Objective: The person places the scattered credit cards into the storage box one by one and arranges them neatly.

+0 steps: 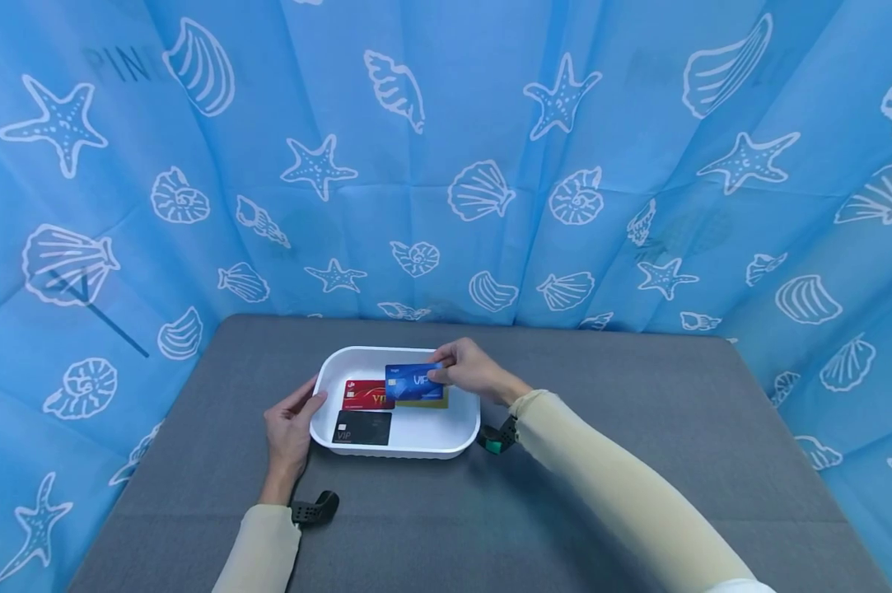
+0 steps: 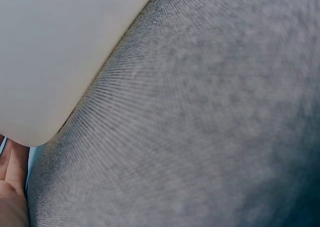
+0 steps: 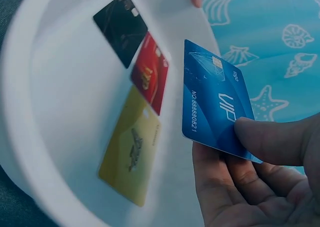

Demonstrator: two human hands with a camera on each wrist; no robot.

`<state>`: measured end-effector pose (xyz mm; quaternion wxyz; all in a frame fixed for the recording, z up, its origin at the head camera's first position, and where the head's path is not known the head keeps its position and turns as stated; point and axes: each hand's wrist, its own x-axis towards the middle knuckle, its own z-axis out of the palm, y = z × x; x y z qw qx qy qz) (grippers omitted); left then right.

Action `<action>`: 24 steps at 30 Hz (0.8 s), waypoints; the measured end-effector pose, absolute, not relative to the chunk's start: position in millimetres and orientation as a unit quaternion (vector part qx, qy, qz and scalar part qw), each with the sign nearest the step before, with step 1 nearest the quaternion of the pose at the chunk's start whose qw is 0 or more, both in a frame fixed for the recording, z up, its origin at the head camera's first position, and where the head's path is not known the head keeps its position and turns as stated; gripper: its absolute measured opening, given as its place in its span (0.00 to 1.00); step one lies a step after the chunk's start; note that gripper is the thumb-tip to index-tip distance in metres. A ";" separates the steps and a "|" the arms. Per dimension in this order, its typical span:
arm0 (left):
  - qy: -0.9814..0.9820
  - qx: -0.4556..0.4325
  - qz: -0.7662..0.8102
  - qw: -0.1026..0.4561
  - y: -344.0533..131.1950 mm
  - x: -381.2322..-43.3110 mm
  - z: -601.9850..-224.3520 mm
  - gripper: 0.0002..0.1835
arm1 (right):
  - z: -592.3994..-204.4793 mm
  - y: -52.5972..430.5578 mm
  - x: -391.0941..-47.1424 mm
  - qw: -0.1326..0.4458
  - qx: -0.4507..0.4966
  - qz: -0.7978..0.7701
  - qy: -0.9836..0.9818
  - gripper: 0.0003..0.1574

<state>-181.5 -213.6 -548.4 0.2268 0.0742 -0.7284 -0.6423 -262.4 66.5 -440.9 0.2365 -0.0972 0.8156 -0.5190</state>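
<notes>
My right hand point(image 1: 478, 372) pinches a blue VIP card point(image 1: 407, 382) between thumb and fingers, holding it above a white tray point(image 1: 423, 436). The right wrist view shows the thumb on the card's printed face and the fingers behind it. Inside the tray lie a red card point(image 1: 364, 397), a black card point(image 1: 362, 428) and a gold card point(image 3: 131, 152); the blue card partly covers the gold one in the head view. At the tray's left end my left hand point(image 1: 288, 428) grips the rim, thumb on top and fingers along the outer wall.
The tray stands on a grey cloth-covered table point(image 1: 601, 387). Behind it hangs a blue curtain point(image 1: 446, 239) with white shells and starfish. Dark bands with camera mounts sit on both wrists, the left mount point(image 1: 315, 508) close to the tabletop.
</notes>
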 end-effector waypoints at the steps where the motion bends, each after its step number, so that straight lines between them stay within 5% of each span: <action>1: -0.729 0.074 -0.642 0.227 -213.9 -181.7 -548.8 0.18 | -442.2 65.7 -262.8 0.239 -0.098 -0.517 0.816 0.13; 24: -0.723 0.074 -0.652 0.218 -213.7 -180.1 -545.7 0.19 | -451.6 47.5 -265.7 0.297 -0.099 -0.474 0.823 0.12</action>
